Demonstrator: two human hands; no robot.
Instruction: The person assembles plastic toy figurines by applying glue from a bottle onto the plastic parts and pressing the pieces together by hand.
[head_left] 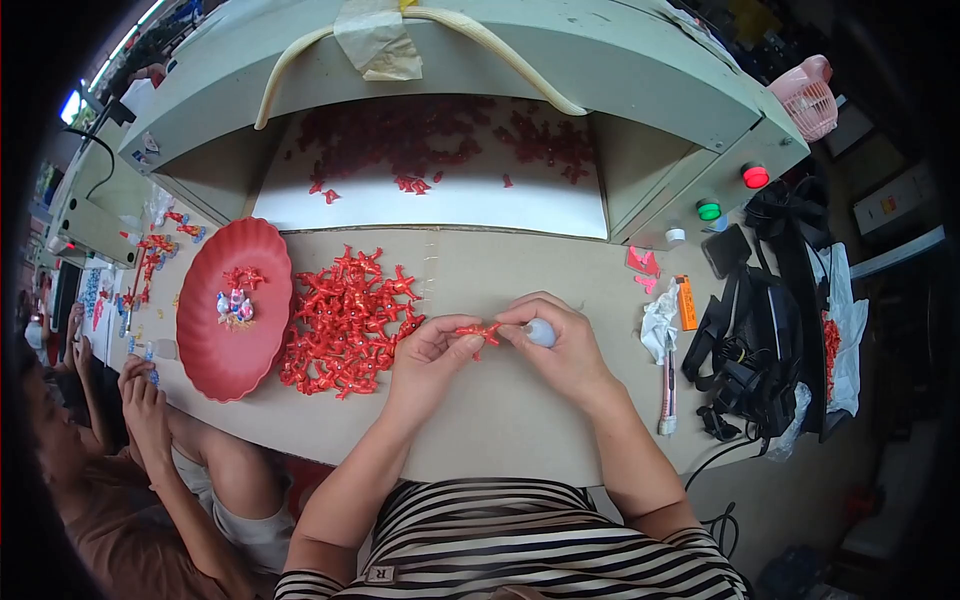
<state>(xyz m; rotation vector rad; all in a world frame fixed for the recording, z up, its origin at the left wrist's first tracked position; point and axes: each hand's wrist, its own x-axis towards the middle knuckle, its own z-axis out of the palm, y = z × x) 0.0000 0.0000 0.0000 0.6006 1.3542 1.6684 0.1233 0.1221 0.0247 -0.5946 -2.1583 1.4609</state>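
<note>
Two bare forearms reach forward past a striped shirt to a tan worktop [500, 420]. Centred between the hands is a small red figure [484, 332]. The left hand [428, 360] pinches it between thumb and fingers; the right hand [562, 348] has its fingers curled around a small whitish bottle [541, 332], fingertips close by the figure. Whether they touch it, I cannot tell. The figure looks glossy and probably light, fairly stiff and a little slippery; its thin limbs might bend or snap, so the body seems the surest hold. Just left lies a heap of similar red figures [345, 325], then a scalloped red tray [215, 350]. Beyond, a pale green housing [640, 70] shelters more red pieces [390, 140].
</note>
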